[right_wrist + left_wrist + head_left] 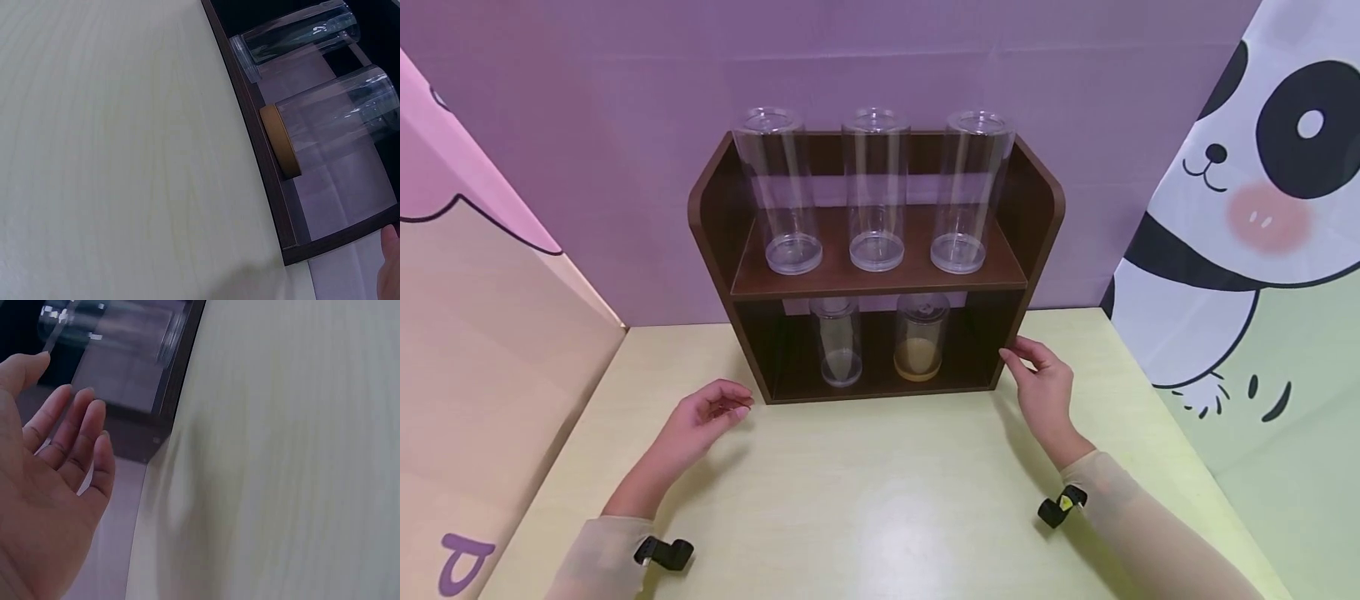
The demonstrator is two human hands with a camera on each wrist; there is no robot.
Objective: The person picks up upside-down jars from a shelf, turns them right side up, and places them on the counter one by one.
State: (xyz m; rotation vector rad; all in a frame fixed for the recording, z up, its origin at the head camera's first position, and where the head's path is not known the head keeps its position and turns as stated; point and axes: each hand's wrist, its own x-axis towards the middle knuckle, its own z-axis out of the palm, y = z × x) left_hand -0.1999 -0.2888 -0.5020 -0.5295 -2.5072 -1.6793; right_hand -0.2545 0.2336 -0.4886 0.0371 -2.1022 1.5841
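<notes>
A dark brown two-tier shelf [880, 283] stands at the back of the table. Three clear cylinders, left [784, 192], middle [876, 187] and right [970, 192], stand on its upper tier. Below are a slim clear cylinder [837, 342] and a wider clear jar [922, 333] with a tan base [280, 140]. My left hand [711, 417] hovers beside the shelf's lower left corner, fingers loosely bent and holding nothing; its palm shows in the left wrist view. With thumb and fingertips, my right hand [1047, 392] touches the shelf's right side panel; only part of it shows in the right wrist view.
The pale wood-grain table [880, 492] extends in front of the shelf. Behind is a purple backdrop [625, 167]. A panel with a panda picture [1262, 208] rises on the right, and a pink and cream panel [475, 292] on the left.
</notes>
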